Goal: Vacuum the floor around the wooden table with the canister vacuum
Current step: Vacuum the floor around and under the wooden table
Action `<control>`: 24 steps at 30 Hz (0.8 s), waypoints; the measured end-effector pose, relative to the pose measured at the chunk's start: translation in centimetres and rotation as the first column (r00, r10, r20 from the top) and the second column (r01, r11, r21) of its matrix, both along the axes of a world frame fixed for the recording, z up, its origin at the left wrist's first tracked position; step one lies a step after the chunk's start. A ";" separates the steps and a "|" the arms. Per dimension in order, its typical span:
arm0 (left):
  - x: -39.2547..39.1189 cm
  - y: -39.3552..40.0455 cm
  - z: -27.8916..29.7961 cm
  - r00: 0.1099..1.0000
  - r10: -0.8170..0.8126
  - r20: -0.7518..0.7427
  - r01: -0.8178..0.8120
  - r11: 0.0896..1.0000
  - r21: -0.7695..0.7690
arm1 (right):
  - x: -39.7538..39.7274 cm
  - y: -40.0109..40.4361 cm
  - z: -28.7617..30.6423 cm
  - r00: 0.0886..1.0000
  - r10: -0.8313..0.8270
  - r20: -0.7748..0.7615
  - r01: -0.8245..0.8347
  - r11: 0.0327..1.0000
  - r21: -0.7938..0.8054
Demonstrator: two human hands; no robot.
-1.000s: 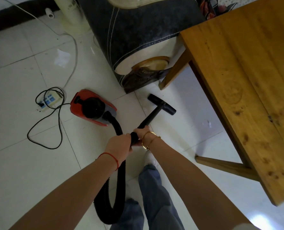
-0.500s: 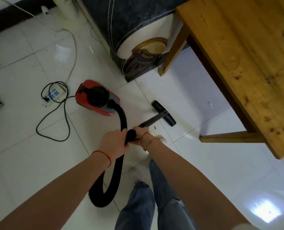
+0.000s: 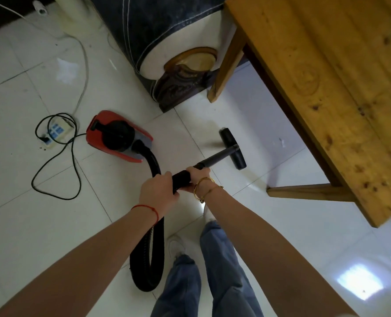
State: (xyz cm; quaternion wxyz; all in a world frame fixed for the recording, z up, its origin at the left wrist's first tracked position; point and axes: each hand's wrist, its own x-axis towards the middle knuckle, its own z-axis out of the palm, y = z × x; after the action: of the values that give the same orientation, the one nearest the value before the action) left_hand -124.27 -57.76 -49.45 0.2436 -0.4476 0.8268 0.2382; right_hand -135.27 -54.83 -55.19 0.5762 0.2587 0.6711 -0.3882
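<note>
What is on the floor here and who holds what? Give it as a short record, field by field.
left hand: grips the black hose end
right hand: grips the wand just ahead of the left hand
floor nozzle: flat on the tiles, beside the wooden table, not under it
canister vacuum: red, on the floor left of the nozzle
hose: loops down beside the person's feet
power strip: on the floor left of the canister, black cord coiled round it
</note>
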 end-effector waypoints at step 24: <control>-11.9 -3.3 0.2 0.999 0.047 -0.024 -0.046 0.998 0.029 | -11.8 -3.8 -0.4 0.997 0.074 -0.008 -0.074 0.997 -0.005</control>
State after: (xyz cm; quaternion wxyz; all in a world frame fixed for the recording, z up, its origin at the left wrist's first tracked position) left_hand -136.18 -61.10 -49.30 0.2340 -0.4603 0.8156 0.2611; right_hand -147.10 -58.60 -55.63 0.5882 0.2306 0.6814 -0.3695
